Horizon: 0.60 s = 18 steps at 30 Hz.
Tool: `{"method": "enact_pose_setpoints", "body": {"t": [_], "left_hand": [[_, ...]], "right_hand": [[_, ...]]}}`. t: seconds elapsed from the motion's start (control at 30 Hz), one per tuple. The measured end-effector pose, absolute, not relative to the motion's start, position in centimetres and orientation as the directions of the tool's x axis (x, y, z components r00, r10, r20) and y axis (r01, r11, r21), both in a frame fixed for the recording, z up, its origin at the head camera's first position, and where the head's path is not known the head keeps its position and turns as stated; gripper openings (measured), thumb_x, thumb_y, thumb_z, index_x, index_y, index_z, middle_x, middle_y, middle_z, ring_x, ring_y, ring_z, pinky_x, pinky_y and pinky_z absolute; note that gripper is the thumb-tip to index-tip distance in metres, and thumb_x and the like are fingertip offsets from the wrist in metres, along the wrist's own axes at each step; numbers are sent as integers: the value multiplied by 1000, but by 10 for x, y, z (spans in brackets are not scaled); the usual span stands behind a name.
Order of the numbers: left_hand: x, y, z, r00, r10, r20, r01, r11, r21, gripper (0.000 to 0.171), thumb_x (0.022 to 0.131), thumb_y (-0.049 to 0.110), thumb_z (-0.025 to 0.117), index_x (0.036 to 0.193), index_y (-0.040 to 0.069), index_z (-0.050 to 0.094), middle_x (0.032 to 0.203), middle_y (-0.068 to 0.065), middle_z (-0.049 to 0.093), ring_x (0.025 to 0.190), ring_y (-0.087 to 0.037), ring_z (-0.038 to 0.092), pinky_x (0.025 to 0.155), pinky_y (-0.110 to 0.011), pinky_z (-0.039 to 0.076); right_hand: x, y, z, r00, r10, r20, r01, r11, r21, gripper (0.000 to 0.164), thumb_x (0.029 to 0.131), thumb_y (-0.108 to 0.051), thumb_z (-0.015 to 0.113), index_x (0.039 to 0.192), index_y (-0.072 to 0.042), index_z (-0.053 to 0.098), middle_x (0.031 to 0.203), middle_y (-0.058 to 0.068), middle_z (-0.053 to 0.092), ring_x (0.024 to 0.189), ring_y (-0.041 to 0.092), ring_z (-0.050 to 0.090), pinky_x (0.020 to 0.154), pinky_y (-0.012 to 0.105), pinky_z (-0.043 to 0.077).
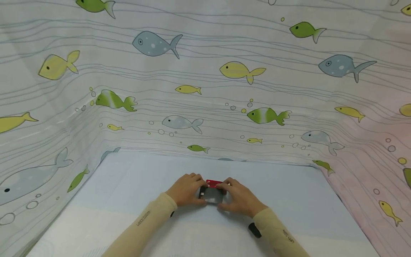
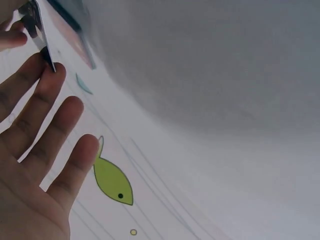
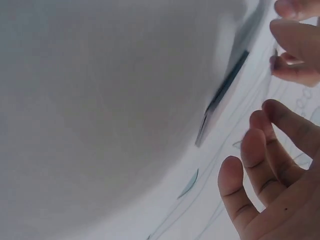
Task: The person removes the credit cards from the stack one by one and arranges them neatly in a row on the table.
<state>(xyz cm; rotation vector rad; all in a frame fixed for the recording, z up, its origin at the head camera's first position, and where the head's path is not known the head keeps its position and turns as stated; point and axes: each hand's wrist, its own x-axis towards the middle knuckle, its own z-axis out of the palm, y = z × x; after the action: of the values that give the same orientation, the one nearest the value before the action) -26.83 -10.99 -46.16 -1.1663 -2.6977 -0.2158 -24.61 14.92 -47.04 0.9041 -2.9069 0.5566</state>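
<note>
In the head view a small flat dark grey case [image 1: 213, 196] with a shiny face lies between both hands. A red card [image 1: 214, 183] with small white marks shows along its far edge. My left hand [image 1: 187, 189] grips the left side, fingertips at the card's corner and thumb by the case's near edge. The right hand [image 1: 239, 198] bends its index finger over the card's right end, thumb low at the case. The left wrist view shows left fingertips against a thin dark edge [image 2: 47, 47]. From the right wrist, a slim dark flat piece [image 3: 222, 92] appears beyond the fingers.
A pale blue and white sheet [image 1: 154, 171] covers the table. Curtain-like walls [image 1: 205, 43] printed with fish rise at the back and both sides. A small black device [image 1: 255, 230] sits on the right wrist, over a beige sleeve.
</note>
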Motion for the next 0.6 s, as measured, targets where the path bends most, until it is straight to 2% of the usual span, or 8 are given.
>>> {"method": "enact_pose_setpoints", "body": {"t": [0.2, 0.43, 0.6], "left_hand": [[-253, -125, -463, -675, 696, 243, 727, 685, 57, 53, 82, 54, 79, 120, 18, 69, 110, 3, 64, 104, -18, 58, 93, -37, 50], [-237, -148, -460, -671, 692, 266, 727, 685, 52, 53, 84, 52, 79, 121, 16, 70, 111, 2, 63, 102, -17, 59, 92, -39, 51], [-226, -175, -457, -697, 667, 263, 710, 694, 118, 53, 83, 52, 79, 121, 16, 70, 111, 4, 62, 101, -17, 59, 88, -39, 51]], "right_hand": [[-237, 140, -474, -798, -567, 203, -602, 738, -305, 61, 80, -48, 84, 132, -22, 66, 120, -7, 58, 107, 11, 58, 96, 38, 53], [-226, 120, -474, -776, -585, 235, -631, 721, -287, 62, 81, -55, 81, 132, -23, 66, 124, -6, 60, 112, 13, 60, 96, 38, 53], [-222, 99, -473, -773, -593, 225, -633, 704, -321, 58, 83, -56, 78, 131, -25, 66, 122, -8, 59, 108, 10, 60, 93, 34, 54]]}}
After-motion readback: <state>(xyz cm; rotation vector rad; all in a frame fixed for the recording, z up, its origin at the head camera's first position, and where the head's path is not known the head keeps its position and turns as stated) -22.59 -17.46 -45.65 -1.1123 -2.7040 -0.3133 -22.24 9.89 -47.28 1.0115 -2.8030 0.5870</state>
